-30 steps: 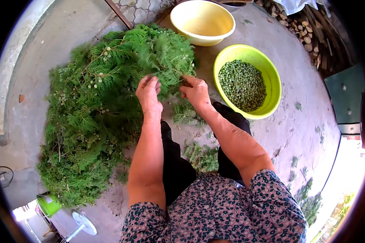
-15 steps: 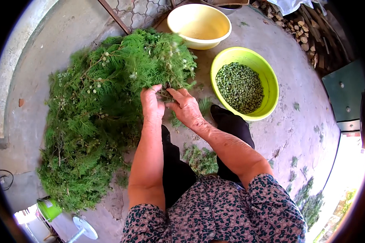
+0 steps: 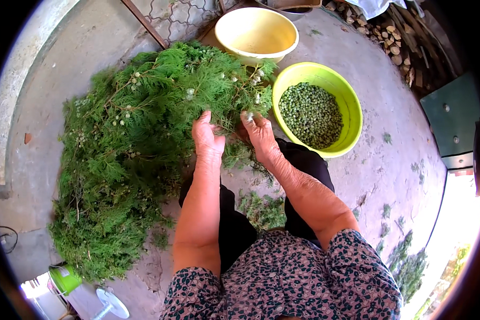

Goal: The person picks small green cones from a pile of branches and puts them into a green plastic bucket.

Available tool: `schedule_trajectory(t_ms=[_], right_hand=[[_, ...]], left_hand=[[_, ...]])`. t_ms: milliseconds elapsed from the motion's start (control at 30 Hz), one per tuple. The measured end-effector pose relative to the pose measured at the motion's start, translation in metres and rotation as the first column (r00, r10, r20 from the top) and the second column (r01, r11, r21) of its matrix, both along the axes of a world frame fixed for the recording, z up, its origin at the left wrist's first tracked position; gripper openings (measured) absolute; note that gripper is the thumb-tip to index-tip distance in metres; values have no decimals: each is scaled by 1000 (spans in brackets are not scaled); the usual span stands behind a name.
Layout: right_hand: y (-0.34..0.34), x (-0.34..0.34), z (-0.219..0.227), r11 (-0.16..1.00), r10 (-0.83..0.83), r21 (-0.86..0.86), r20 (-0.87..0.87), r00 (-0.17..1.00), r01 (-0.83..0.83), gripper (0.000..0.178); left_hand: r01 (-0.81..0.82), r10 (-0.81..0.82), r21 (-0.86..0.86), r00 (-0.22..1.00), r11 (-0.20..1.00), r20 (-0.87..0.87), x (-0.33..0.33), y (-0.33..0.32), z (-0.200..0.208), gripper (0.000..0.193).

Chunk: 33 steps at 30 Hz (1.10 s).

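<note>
A large heap of feathery evergreen branches (image 3: 117, 160), dotted with small pale green cones, lies in front of me and to the left. At its near right edge my left hand (image 3: 208, 137) is closed on an evergreen branch (image 3: 240, 90) that carries several pale cones at its far right end. My right hand (image 3: 260, 138) is beside it, thumb and fingers closed around the lower right part of the same branch, close to a pale cone; the fingertips are partly hidden. Right of this hand stands a lime-green basin (image 3: 352, 96) holding many small round green cones (image 3: 310, 114).
A cream-yellow basin (image 3: 256, 34) stands behind the heap. Stacked firewood (image 3: 392, 42) and a dark green cabinet (image 3: 450, 120) are at the far right. Loose sprigs (image 3: 264, 209) lie between my feet. A green bucket (image 3: 64, 278) is at the lower left.
My hands have moved farther apart, the right one going right. The branch tip with its cones has swung right, toward the lime-green basin.
</note>
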State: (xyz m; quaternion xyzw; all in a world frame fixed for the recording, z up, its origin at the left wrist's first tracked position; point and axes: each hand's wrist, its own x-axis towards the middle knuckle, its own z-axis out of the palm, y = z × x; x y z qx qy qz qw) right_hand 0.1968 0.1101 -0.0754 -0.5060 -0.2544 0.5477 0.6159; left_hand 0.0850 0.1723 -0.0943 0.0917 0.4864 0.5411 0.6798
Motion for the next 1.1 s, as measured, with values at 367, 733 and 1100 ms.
schedule_trajectory(t_ms=[367, 733, 1100], right_hand=[[-5, 32, -34, 971, -231, 170, 857, 461, 171, 33], [-46, 57, 9, 983, -13, -152, 516, 857, 107, 36], [-53, 80, -30, 920, -391, 253, 609, 690, 299, 41]], left_hand=[[230, -224, -71, 971, 971, 81, 9, -4, -14, 29], [508, -505, -9, 858, 861, 92, 27, -35, -9, 45], [533, -504, 123, 839, 837, -205, 56, -64, 5, 43]])
